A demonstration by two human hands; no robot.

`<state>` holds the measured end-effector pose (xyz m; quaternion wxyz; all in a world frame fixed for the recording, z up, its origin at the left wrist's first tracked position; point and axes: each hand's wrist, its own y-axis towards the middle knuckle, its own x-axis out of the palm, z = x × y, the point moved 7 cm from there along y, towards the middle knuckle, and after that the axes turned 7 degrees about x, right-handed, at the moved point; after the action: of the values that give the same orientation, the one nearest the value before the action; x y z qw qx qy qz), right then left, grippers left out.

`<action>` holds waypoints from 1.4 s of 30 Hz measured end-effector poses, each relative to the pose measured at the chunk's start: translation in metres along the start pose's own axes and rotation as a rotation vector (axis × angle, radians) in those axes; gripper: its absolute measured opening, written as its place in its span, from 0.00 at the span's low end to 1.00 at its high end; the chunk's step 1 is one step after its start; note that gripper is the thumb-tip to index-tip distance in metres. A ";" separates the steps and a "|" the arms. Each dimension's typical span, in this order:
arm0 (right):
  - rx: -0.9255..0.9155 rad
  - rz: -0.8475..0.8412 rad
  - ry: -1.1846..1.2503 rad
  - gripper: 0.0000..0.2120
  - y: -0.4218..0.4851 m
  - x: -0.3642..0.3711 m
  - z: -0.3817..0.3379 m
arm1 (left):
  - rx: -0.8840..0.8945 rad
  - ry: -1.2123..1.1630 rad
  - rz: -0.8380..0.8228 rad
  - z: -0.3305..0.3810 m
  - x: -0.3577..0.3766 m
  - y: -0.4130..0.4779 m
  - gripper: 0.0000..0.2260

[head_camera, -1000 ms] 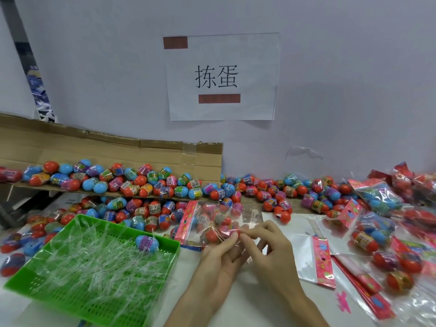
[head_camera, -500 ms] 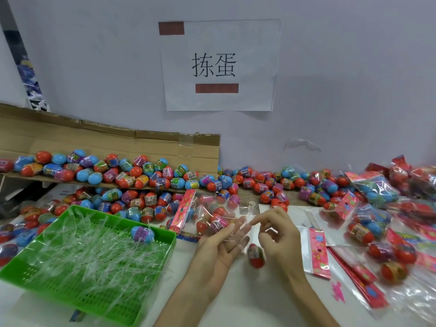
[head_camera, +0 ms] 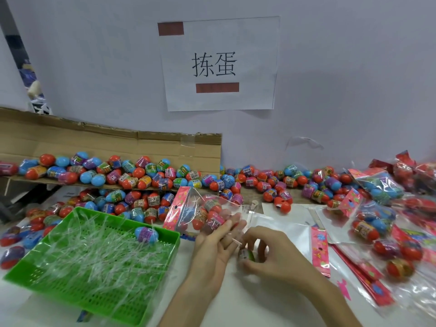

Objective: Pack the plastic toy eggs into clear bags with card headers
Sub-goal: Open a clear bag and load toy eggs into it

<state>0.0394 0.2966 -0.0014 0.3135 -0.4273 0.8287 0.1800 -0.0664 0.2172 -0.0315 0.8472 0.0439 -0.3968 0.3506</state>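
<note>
Between our 2 hands, 1 toy egg (head_camera: 246,254) sits in the curled fingers of our right hand (head_camera: 271,253); our left hand (head_camera: 217,246) lies flat, fingers straight, gripping nothing. Risk: the smooth egg may slip and roll away, because the empty bag (head_camera: 278,223) beyond the right hand lies limp and flat. White table (head_camera: 247,303); green tray (head_camera: 106,215) left of the hands; loose eggs (head_camera: 141,175) beyond, against a wall (head_camera: 330,90).

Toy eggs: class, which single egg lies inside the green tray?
The blue-topped egg with a purple wrap, at the green tray's far right corner, on clear strips. Every other egg lies outside it.
</note>
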 end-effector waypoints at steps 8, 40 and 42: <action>-0.049 0.413 0.246 0.16 -0.007 -0.037 0.000 | 0.006 0.001 -0.009 0.002 -0.001 0.004 0.25; -0.174 0.326 -0.022 0.35 -0.007 0.001 -0.019 | -0.059 0.123 -0.148 -0.018 0.006 -0.007 0.12; -0.172 0.326 -0.044 0.35 -0.007 0.003 -0.018 | -0.064 0.150 -0.152 -0.020 0.006 -0.007 0.12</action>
<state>0.0377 0.2807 0.0096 0.2606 -0.3085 0.8614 0.3079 -0.0463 0.2223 -0.0389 0.8995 0.0203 -0.3390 0.2747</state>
